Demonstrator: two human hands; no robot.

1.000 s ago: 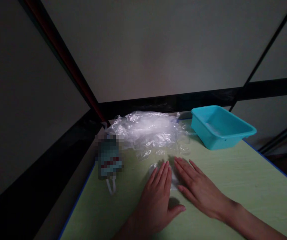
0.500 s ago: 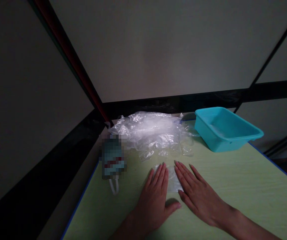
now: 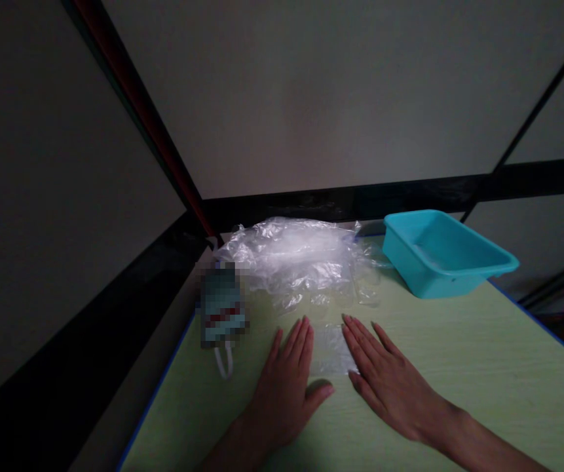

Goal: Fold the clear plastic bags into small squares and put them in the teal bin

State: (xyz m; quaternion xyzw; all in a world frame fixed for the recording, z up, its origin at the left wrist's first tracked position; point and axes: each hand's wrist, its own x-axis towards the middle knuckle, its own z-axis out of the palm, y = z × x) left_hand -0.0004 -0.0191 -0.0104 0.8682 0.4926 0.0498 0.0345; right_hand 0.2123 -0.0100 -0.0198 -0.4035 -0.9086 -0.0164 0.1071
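Observation:
Both my hands lie flat, palms down, on the pale green table (image 3: 483, 367). My left hand (image 3: 284, 387) has its fingers stretched out and rests on the left edge of a small clear plastic piece (image 3: 328, 351). My right hand (image 3: 384, 380), fingers spread, presses on that piece's right edge. The plastic shows between the two hands. Just beyond the fingertips lies a crumpled heap of clear plastic bags (image 3: 296, 259).
A turquoise plastic tub (image 3: 446, 252) stands at the table's back right. A blurred teal packet with a white loop (image 3: 221, 311) lies at the left edge. Dim tent-like walls with black and red poles surround the table.
My left hand has slid to the left, away from the right hand, uncovering more of the clear plastic piece between them. The right hand has barely moved.

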